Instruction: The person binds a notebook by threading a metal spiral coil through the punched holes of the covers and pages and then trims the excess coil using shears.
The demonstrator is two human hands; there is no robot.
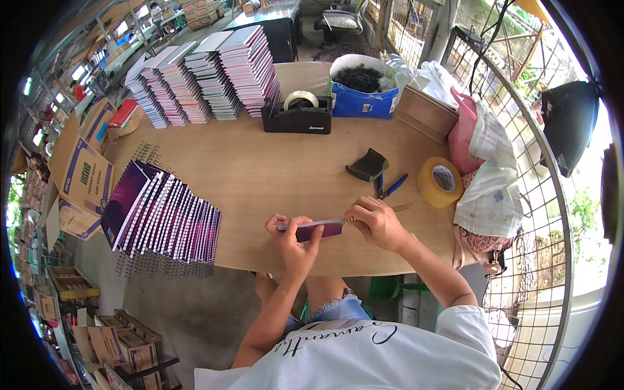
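Above the near edge of the wooden table [292, 172], smooth and light brown, a small notebook [329, 229] with a purple, slightly shiny cover is held between the two hands. The left hand [296, 238] keeps its fingers narrow around the notebook, with the thumb pressed flat on the cover. The right hand [376, 223] has its fingers closed together on a thin wire coil [350, 220] at the notebook's right end. More springy wire shows beyond this hand; whether it is the same piece, I cannot tell.

Just past the right hand are pliers [393, 187] with blue handles, touching or close to a dark, angular block [367, 165]. To their right stands a thick, round roll of yellow tape [439, 182]. On the left, purple notebooks [166, 216] lie overlapped like a fan, and loose spirals stick out from their ends. Farther back, a blue carton [365, 103] contains tangled black material.
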